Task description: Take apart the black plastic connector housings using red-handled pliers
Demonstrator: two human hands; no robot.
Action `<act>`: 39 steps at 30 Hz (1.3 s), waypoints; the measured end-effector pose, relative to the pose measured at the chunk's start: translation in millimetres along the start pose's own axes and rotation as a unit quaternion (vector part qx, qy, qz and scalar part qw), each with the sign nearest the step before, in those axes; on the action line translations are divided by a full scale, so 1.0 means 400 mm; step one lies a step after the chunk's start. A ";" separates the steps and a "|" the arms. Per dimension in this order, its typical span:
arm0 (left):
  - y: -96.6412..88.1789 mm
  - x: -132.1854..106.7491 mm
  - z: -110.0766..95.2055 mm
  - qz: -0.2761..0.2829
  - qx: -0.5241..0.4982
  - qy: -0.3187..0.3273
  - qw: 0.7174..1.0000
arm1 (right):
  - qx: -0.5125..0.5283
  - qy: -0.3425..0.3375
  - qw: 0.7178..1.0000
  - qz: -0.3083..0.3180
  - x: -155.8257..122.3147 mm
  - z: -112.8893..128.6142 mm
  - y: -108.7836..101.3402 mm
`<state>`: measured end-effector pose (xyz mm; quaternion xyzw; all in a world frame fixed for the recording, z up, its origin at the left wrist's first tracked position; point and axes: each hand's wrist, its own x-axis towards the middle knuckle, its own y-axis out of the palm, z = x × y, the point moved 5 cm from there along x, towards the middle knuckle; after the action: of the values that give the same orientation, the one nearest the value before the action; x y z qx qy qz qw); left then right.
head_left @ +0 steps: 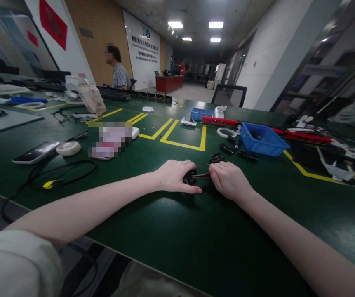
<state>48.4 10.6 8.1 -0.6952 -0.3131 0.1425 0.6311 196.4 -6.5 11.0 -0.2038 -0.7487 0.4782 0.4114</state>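
My left hand (177, 176) is closed around a small black part (190, 177), its thumb along the near side. My right hand (230, 180) is a fist around a thin metal tool (202, 176), whose narrow shaft points left and meets the black part. The handle of that tool is hidden in my fingers, so its exact kind does not show. Just beyond my right hand lies a black piece (216, 158). More small black pieces (226, 148) rest on the green table (171, 231) behind it.
A blue bin (265, 142) with dark parts stands right of my hands, near a white ring (226, 132) and a red strip (220, 121). On the left are a phone (36, 152), a white rounded case (68, 148) and a black cable (81, 175). A person (120, 72) sits farther back.
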 end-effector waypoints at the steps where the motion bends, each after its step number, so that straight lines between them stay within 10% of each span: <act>1: 0.000 -0.001 0.001 0.000 -0.002 0.003 1.000 | 0.004 0.004 1.000 0.004 0.000 -0.001 0.002; 39: -0.008 -0.006 0.004 -0.007 -0.043 0.012 0.999 | 0.040 0.055 0.994 0.086 0.002 -0.006 0.006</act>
<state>44.8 10.4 10.3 -0.7215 -0.3157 0.1161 0.6053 197.5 -3.5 9.7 -0.2763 -0.6849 0.5298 0.4169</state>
